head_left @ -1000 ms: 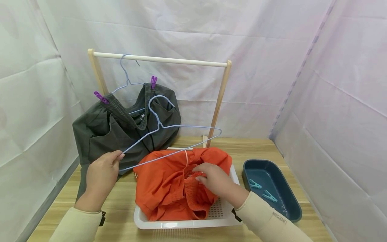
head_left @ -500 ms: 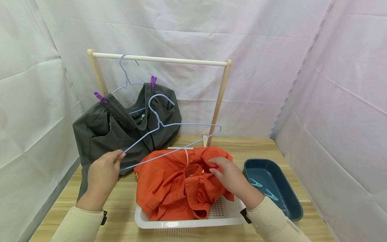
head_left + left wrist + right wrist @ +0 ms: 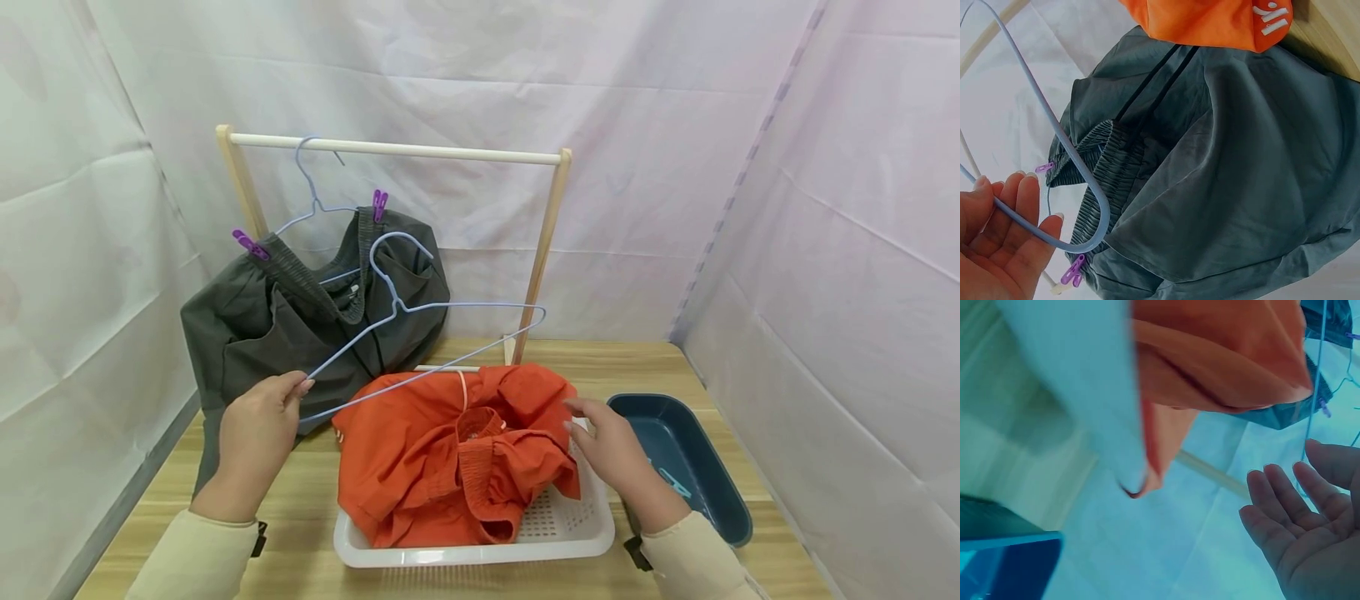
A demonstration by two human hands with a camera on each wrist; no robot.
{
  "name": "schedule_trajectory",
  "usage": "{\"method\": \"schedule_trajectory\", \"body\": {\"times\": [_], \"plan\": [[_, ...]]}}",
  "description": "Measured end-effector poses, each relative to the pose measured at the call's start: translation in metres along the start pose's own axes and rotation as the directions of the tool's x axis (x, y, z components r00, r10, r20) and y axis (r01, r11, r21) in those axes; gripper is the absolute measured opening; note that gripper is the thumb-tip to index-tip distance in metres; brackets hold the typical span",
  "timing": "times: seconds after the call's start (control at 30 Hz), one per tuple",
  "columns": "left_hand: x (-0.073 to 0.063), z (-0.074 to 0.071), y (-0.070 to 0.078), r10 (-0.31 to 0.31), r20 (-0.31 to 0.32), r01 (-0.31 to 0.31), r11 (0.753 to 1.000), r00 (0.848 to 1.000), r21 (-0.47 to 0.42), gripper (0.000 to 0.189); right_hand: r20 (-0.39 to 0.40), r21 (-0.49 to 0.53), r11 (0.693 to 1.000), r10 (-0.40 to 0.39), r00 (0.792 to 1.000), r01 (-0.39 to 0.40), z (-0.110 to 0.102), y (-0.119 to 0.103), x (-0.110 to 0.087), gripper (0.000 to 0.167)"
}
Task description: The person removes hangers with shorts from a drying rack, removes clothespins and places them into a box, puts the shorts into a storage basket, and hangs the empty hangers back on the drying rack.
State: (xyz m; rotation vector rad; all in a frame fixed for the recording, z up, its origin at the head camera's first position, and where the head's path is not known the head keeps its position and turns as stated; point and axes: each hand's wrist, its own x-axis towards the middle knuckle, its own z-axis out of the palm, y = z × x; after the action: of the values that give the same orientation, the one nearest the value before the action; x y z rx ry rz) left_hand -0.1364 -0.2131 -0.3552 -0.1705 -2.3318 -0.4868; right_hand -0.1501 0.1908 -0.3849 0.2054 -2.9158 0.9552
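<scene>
In the head view my left hand [image 3: 258, 433] pinches the left end of a light blue clothes hanger [image 3: 468, 307] between thumb and fingers. The left wrist view shows the hanger's rounded corner [image 3: 1099, 219] crossing that hand's fingers. Orange shorts [image 3: 420, 450] with a gathered waistband lie heaped in a white perforated basket [image 3: 480, 557], below the hanger. My right hand [image 3: 618, 450] hovers at the basket's right side, fingers relaxed and holding nothing. Its palm and loose fingers [image 3: 1266, 531] show in the right wrist view, apart from the orange cloth.
Dark grey shorts [image 3: 315, 333] hang by purple clothespins [image 3: 380, 205] from another blue hanger on a wooden rack [image 3: 420, 150]. A dark blue tray [image 3: 705, 450] at right holds light blue clothespins [image 3: 675, 482]. Pale fabric walls [image 3: 600, 208] enclose the wooden table [image 3: 622, 358].
My right hand has let go of the orange shorts' waistband and moved right, past the basket's side. The left hand with the hanger has barely moved.
</scene>
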Motion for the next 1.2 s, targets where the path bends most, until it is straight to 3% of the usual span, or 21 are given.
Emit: {"method": "schedule_trajectory", "body": {"times": [0.5,0.8,1.2], "plan": [[0.004,-0.006,-0.004,0.022,-0.07,-0.021,1.0,0.997,0.012,0.014,0.005,-0.033,0.993,0.117,0.993,-0.117,0.008,0.036,-0.016,0.037],[0.012,-0.01,-0.007,0.028,-0.108,-0.023,0.999,0.994,0.045,0.01,0.074,-0.041,0.975,0.222,0.972,-0.22,0.014,0.05,-0.023,0.045],[0.019,-0.012,-0.005,-0.018,-0.094,0.024,0.997,0.995,0.067,0.012,0.093,-0.027,0.972,0.235,0.968,-0.233,0.021,0.058,-0.026,0.041]]}}
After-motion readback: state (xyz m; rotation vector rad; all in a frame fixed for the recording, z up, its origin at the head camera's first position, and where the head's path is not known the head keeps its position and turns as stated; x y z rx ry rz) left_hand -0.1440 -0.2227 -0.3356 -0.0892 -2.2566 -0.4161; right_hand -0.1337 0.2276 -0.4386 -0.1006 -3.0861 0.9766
